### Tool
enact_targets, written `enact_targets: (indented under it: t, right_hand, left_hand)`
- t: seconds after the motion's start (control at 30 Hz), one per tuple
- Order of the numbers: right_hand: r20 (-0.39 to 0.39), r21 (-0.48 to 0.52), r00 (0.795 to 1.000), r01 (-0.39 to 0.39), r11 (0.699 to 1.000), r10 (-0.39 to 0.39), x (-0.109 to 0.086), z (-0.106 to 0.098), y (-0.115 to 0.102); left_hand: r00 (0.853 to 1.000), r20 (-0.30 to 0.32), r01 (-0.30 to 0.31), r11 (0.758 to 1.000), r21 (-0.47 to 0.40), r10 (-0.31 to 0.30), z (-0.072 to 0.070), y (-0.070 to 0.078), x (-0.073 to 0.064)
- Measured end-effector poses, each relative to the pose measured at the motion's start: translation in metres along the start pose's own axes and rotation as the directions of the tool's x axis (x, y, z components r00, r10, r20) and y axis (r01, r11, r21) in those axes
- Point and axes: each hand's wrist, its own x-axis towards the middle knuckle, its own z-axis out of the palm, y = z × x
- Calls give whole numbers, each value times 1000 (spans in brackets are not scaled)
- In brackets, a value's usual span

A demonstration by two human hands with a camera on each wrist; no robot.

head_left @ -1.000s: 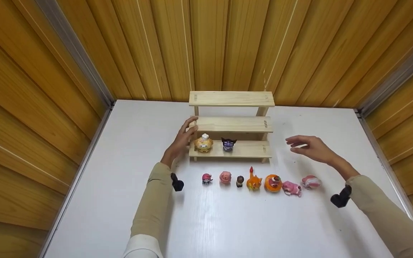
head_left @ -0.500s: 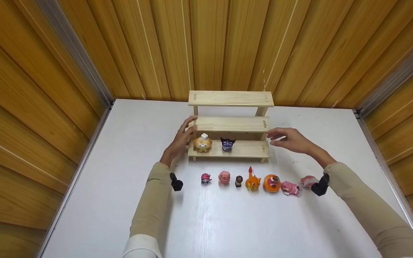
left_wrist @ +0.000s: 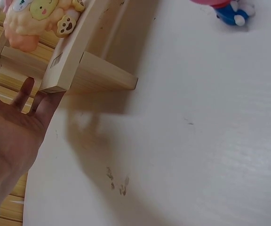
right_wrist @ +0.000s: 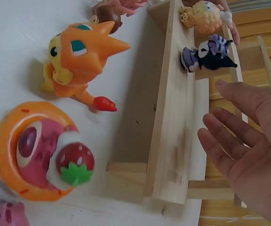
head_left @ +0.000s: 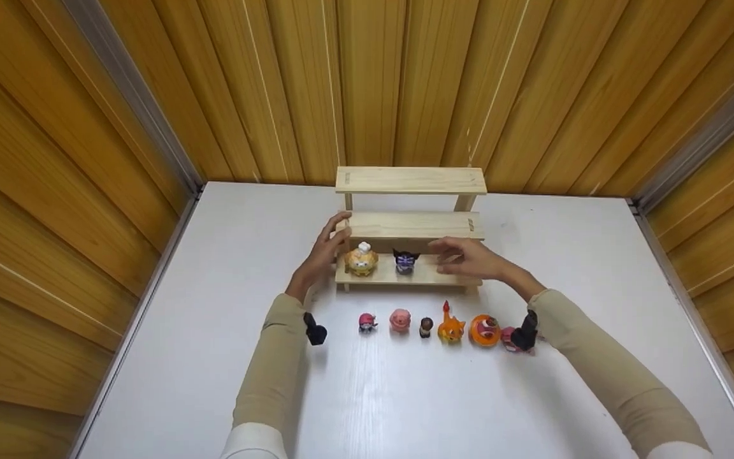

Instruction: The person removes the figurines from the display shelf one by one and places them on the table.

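While both hands hold nothing, the left hand (head_left: 319, 258) rests with slack, straight fingers against the left end of the wooden rack (head_left: 410, 224), and the right hand (head_left: 469, 258) hovers over the lowest shelf, grip wide, just right of the purple figure (head_left: 406, 261). Beside that figure stands a yellow one (head_left: 362, 258). Nearer, on the white worktop (head_left: 405, 395), an orange dragon (head_left: 451, 325) and a doughnut (head_left: 485, 329) stand in a row of toys.
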Motion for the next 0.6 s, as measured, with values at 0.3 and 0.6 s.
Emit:
enact_targets:
  t: [0.3, 0.6]
  right_hand:
    - [49, -21, 997, 58, 998, -57, 34, 27, -6]
    - [11, -100, 998, 56, 993, -55, 51, 47, -7]
  left_hand:
    - [1000, -7, 3, 1000, 3, -3, 0, -2, 0]
    - [1000, -12, 11, 1000, 17, -11, -5, -4, -3]
